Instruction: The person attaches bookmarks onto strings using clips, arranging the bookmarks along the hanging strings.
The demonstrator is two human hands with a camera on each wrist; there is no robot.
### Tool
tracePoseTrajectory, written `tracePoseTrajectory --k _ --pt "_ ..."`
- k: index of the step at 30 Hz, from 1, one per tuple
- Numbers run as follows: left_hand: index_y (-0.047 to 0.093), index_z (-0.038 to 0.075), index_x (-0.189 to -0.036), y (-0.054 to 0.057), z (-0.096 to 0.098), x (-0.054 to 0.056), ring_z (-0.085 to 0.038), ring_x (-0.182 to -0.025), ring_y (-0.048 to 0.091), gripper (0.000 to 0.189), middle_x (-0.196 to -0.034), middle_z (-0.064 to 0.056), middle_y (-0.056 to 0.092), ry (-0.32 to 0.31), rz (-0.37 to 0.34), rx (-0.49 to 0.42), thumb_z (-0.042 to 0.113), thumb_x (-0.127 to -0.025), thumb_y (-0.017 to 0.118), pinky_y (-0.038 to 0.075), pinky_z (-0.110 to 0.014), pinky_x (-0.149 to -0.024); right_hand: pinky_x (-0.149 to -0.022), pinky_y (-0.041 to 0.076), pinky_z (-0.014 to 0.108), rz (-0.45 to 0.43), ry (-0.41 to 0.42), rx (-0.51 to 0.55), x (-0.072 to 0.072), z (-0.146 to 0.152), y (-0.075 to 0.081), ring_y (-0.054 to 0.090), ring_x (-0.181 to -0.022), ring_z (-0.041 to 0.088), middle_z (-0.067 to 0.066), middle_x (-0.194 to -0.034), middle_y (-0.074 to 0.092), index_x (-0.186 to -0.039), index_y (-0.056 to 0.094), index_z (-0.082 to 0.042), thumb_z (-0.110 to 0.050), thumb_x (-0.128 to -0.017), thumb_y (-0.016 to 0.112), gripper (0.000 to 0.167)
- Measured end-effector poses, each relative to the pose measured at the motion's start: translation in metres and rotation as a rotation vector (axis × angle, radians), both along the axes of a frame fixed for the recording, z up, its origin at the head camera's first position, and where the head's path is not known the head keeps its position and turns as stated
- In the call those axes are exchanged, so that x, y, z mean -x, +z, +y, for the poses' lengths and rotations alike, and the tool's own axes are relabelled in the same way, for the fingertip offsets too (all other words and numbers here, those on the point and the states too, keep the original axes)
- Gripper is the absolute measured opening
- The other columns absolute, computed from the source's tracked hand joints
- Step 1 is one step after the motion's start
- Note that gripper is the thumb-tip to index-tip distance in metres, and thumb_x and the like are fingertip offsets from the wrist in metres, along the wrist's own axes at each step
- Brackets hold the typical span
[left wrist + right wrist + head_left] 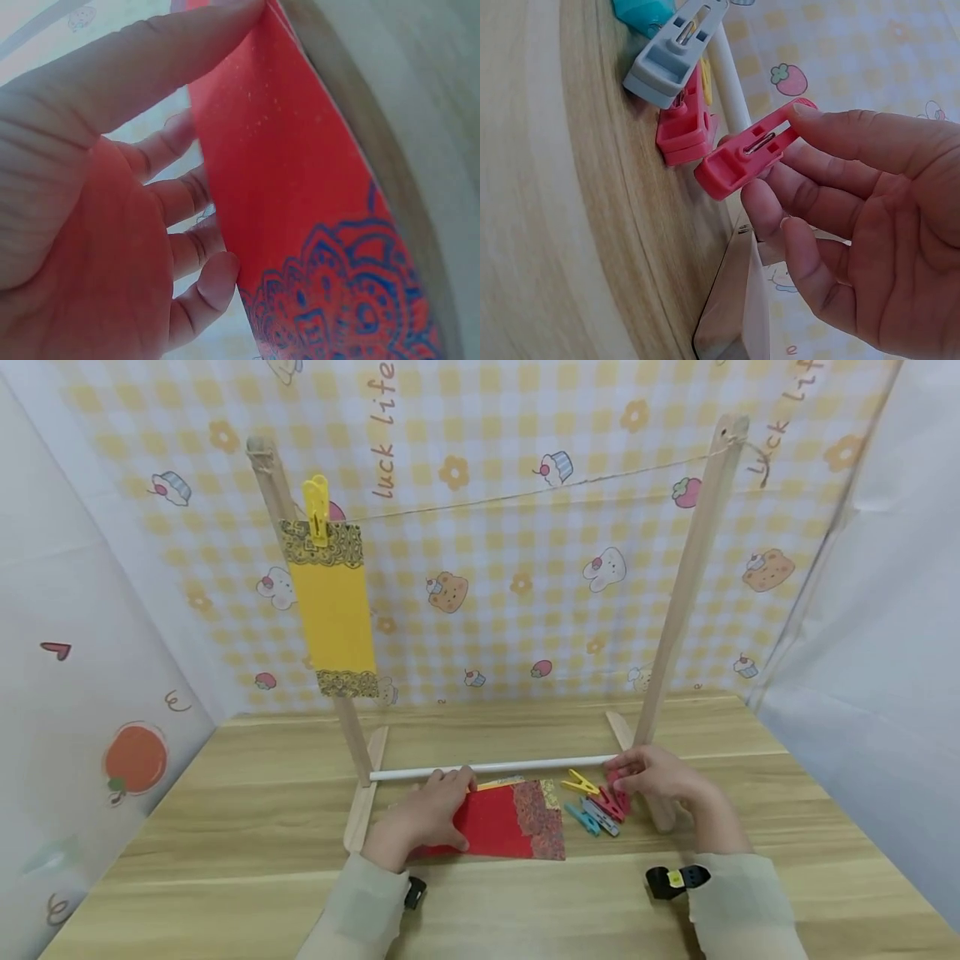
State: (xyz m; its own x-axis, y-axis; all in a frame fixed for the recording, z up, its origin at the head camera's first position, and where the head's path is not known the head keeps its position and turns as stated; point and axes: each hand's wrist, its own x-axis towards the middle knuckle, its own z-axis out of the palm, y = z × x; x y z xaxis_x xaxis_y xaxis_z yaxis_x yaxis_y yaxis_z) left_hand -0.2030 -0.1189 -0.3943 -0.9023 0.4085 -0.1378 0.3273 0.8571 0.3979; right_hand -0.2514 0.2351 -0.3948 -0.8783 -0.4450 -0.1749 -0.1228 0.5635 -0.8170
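Observation:
In the head view, my left hand (pixel 431 814) grips a red paper card (pixel 487 822) with patterned ends, thumb along its near edge and fingers at the far edge. The left wrist view shows the red card (pixel 285 157) between thumb and fingers, with blue scrollwork at one end. Edges of other cards show beneath it. My right hand (pixel 660 774) pinches a red clothespin (pixel 754 150) between thumb and fingers, just off the table. Beside it lie a grey clothespin (pixel 600 817), another red clothespin (pixel 609 804), a blue one (pixel 581 818) and a yellow one (pixel 581 782).
A string (pixel 487 499) runs between two wooden posts (pixel 690 577). At its left end a yellow clothespin (pixel 318 514) holds a hanging yellow card (pixel 333 618). A white rod (pixel 525 766) joins the posts low down, behind the cards and clothespins.

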Motion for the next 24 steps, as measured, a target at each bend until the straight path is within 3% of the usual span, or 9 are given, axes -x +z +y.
tracePoseTrajectory --k 4,8,12,20,24 --pt "0.046 0.016 -0.116 0.0011 0.0002 0.0003 -0.02 -0.101 0.052 0.063 -0.108 -0.003 0.06 0.009 -0.037 -0.026 0.018 -0.071 0.09 0.045 -0.042 -0.083 -0.095 0.053 0.047 0.004 0.005 -0.007 -0.0008 0.0004 0.0035 0.068 -0.098 0.023 0.018 -0.106 0.071 -0.123 0.059 0.014 -0.004 -0.093 0.064 0.036" --pt "0.048 0.018 -0.118 0.0011 -0.0001 0.0005 -0.019 -0.096 0.054 0.058 -0.107 -0.002 0.06 0.007 -0.061 -0.036 0.015 -0.075 0.087 0.051 -0.042 -0.082 -0.088 0.053 0.038 0.018 -0.001 0.02 -0.0015 0.0014 0.004 0.063 -0.095 0.019 0.018 -0.105 0.068 -0.126 0.057 0.015 -0.006 -0.095 0.061 0.037" --pt "0.052 0.02 -0.117 0.0022 -0.0005 0.0009 -0.017 -0.095 0.054 0.051 -0.106 -0.001 0.061 -0.025 -0.032 -0.026 0.012 -0.078 0.084 0.052 -0.04 -0.082 -0.077 0.049 0.028 0.017 -0.016 0.06 -0.0019 0.0018 0.003 0.056 -0.091 0.015 0.019 -0.107 0.064 -0.13 0.055 0.013 -0.011 -0.098 0.059 0.04" --pt "0.063 0.018 -0.112 0.0043 -0.0013 0.0014 -0.016 -0.096 0.056 0.034 -0.107 0.001 0.065 -0.033 0.037 -0.052 0.01 -0.083 0.079 0.052 -0.04 -0.088 -0.077 0.049 0.029 0.017 -0.056 0.075 -0.0028 -0.001 0.0076 0.057 -0.095 0.018 0.021 -0.113 0.062 -0.139 0.045 0.013 -0.016 -0.1 0.058 0.051" --pt "0.067 0.016 -0.109 0.0086 -0.0016 0.0006 -0.016 -0.091 0.057 0.027 -0.102 0.001 0.067 -0.037 0.054 -0.067 0.009 -0.085 0.077 0.052 -0.04 -0.085 -0.074 0.049 0.027 -0.004 -0.065 0.092 -0.0028 -0.0019 0.01 0.057 -0.09 0.014 0.021 -0.112 0.063 -0.134 0.048 0.014 -0.014 -0.101 0.057 0.045"
